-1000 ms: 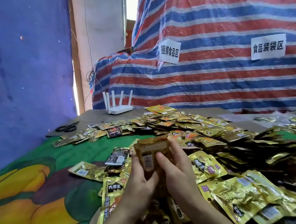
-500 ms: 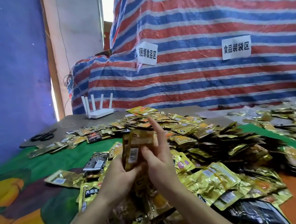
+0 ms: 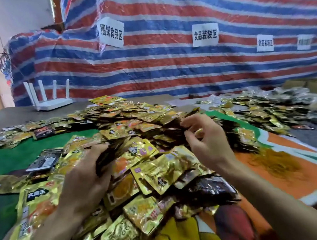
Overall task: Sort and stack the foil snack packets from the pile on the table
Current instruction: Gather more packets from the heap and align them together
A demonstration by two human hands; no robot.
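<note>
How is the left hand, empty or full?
Full: the left hand grips a stack of packets, its fingers curled round them.

pile [image 3: 160, 168]: gold and dark foil packets, loosely heaped | stack [image 3: 107, 154]: edge-on, tilted, in left hand [image 3: 85, 181]

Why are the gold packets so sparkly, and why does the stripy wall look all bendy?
Head view: light bounces off the crinkly foil packets, making bright glare patches; the wide-angle lens bends the lines of the striped tarp; the stack gripped by the left hand looks smeared; the far-right paper signs are too blurry to read.
</note>
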